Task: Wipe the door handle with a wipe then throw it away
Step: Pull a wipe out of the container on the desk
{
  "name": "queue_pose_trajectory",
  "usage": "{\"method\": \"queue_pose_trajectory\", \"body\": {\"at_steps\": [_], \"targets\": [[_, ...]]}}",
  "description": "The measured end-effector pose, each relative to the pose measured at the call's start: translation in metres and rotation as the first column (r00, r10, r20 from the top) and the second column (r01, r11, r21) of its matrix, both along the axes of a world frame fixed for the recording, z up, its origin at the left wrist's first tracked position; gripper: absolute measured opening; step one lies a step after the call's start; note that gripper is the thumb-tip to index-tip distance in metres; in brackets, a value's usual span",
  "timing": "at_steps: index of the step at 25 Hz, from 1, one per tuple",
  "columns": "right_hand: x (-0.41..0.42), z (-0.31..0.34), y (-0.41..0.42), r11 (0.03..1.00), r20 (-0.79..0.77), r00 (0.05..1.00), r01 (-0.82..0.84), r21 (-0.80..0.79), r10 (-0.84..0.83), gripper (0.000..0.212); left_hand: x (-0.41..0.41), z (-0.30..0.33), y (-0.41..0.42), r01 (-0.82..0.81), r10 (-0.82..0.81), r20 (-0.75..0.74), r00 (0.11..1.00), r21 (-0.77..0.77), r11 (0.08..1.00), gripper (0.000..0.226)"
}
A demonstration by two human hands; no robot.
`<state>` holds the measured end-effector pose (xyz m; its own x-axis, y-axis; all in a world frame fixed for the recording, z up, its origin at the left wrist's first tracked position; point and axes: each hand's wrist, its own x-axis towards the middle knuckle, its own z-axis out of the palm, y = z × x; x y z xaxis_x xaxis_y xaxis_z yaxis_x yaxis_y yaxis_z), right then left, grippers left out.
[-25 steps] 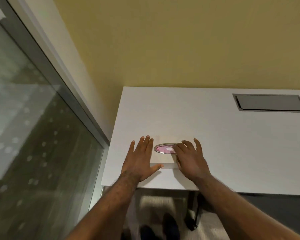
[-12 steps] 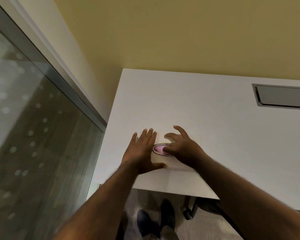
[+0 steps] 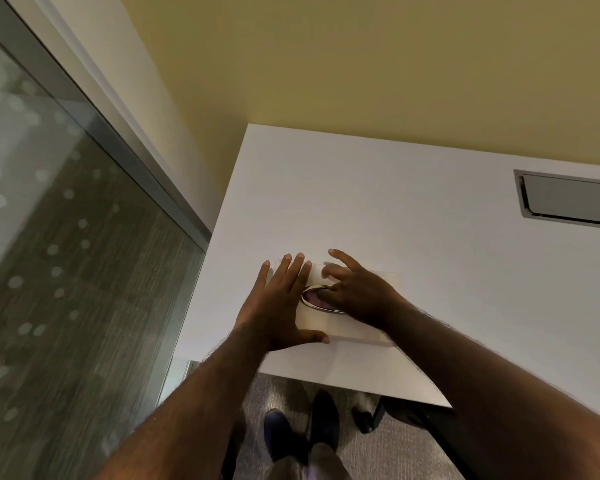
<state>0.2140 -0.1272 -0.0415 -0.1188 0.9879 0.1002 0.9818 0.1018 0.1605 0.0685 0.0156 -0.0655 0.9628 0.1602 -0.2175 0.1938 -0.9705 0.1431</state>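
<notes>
As seen from a head-worn camera looking down, shows a flat pale wipe packet [image 3: 355, 329] lying near the near left corner of a white surface [image 3: 430, 271]. Shows the left hand [image 3: 278, 306] pressed palm-down on the packet's left part, fingers [image 3: 293, 271] released and spread, thumb along the near edge, probably to pin the light packet so it does not lift or slide. Shows the right hand [image 3: 357, 296] arched over the right side of an oval, silver-rimmed opening [image 3: 314, 299] with pink inside, fingertips curled down into it, index raised towards the far side. Cannot tell whether those fingertips have pinched a wipe or only touch the flap, since the hand hides the spot.

Judged as the first step: getting a wipe out of the packet. No loose wipe visible, so the task's wipe is presumably inside the packet. No door handle and no bin in view.

Also shows a glass wall [image 3: 66, 271] at left, a yellow wall [image 3: 361, 64] beyond, a grey recessed hatch [image 3: 568, 202] far right in the surface, and dark shoes [image 3: 291, 434] on the carpet below
</notes>
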Motion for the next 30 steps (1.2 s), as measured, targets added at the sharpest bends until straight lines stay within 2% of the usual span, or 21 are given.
{"method": "queue_pose_trajectory", "body": {"at_steps": [3, 8, 11, 22, 27, 30], "targets": [[0.0, 0.002, 0.001, 0.998, 0.041, 0.999, -0.023, 0.05, 0.021, 0.031, 0.0, 0.0, 0.0, 0.005, -0.005, 0.0, 1.0, 0.007, 1.0, 0.129], [0.001, 0.0, -0.006, 0.999, 0.063, 0.997, -0.043, 0.021, 0.041, 0.045, 0.0, 0.0, 0.0, 0.017, -0.017, -0.008, 1.0, 0.014, 1.0, 0.13], [-0.002, -0.003, -0.014, 0.998, 0.08, 0.996, -0.032, 0.06, 0.027, 0.051, 0.001, 0.0, 0.0, 0.02, -0.02, -0.015, 1.0, 0.027, 0.999, 0.13], [-0.036, 0.011, -0.04, 0.937, 0.005, 0.97, 0.234, 0.261, -0.244, 0.056, 0.001, 0.0, -0.003, 0.013, -0.009, -0.054, 0.998, 0.065, 0.998, 0.13], [-0.046, 0.028, -0.045, 0.914, -0.091, 0.938, 0.347, 0.211, -0.335, 0.074, 0.005, 0.005, -0.005, 0.007, -0.003, -0.061, 0.998, 0.055, 0.998, 0.128], [-0.049, 0.035, -0.05, 0.899, -0.086, 0.915, 0.404, 0.171, -0.395, 0.084, 0.004, 0.008, -0.005, 0.026, -0.022, -0.059, 0.998, 0.07, 0.997, 0.126]]}}
